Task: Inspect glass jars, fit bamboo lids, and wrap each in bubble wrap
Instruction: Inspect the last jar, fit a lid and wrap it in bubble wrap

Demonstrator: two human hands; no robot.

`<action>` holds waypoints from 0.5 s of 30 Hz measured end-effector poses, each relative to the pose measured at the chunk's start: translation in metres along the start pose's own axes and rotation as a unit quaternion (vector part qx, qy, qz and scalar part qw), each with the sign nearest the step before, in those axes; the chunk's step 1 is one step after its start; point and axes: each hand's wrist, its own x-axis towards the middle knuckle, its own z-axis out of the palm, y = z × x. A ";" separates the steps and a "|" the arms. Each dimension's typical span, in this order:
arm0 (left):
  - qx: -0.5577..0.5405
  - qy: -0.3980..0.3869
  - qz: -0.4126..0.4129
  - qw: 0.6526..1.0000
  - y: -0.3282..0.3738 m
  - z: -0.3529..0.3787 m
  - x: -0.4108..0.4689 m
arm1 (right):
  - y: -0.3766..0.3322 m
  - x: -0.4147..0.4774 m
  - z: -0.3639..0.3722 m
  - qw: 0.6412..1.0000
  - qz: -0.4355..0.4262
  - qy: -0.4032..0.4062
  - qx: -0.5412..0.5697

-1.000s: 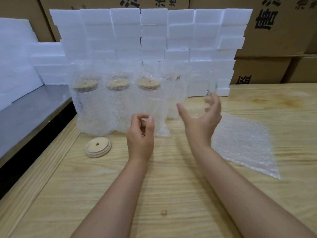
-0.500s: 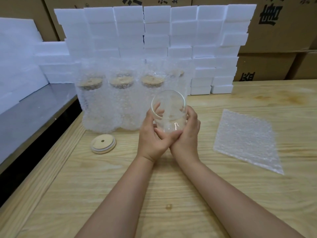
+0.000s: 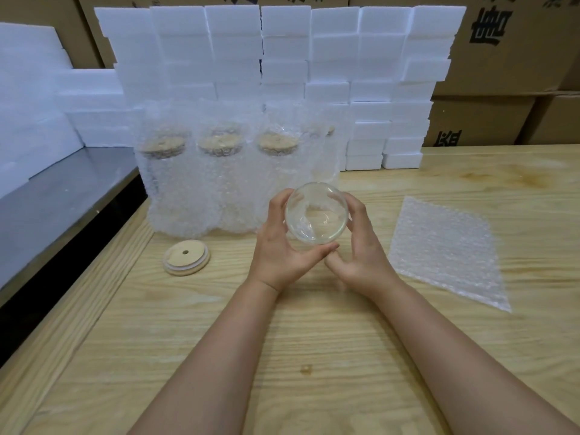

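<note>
A clear glass jar (image 3: 316, 215) without a lid is held above the wooden table (image 3: 219, 324), tilted so its round end faces me. My left hand (image 3: 282, 246) grips its left side with the thumb under it. My right hand (image 3: 361, 246) curls round its right side. A loose bamboo lid (image 3: 185, 257) with a small hole lies on the table to the left of my hands. A flat sheet of bubble wrap (image 3: 445, 249) lies to the right. Behind the jar stand several wrapped jars (image 3: 219, 183) with bamboo lids.
A wall of white foam blocks (image 3: 282, 58) stands at the back of the table, with cardboard boxes (image 3: 502, 58) behind it. A grey metal surface (image 3: 56, 208) and more foam lie to the left, past a dark gap.
One second ago both hands held nothing. They then took hold of the glass jar, and since then they have tipped it so its round end faces me.
</note>
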 end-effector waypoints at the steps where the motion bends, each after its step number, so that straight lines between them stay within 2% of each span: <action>1: 0.002 0.000 -0.002 1.000 -0.001 0.000 0.001 | -0.003 0.001 0.000 1.000 0.002 0.000 0.016; 6: 0.009 -0.004 -0.007 1.000 -0.006 0.000 0.003 | -0.013 0.008 -0.001 0.989 0.024 -0.050 0.135; 10: 0.007 0.002 -0.008 1.000 -0.003 0.001 0.002 | -0.016 0.014 -0.011 0.983 0.051 -0.107 0.143; 15: 0.017 0.008 -0.010 1.000 -0.003 0.003 0.002 | -0.026 0.024 -0.023 0.982 0.090 -0.131 0.102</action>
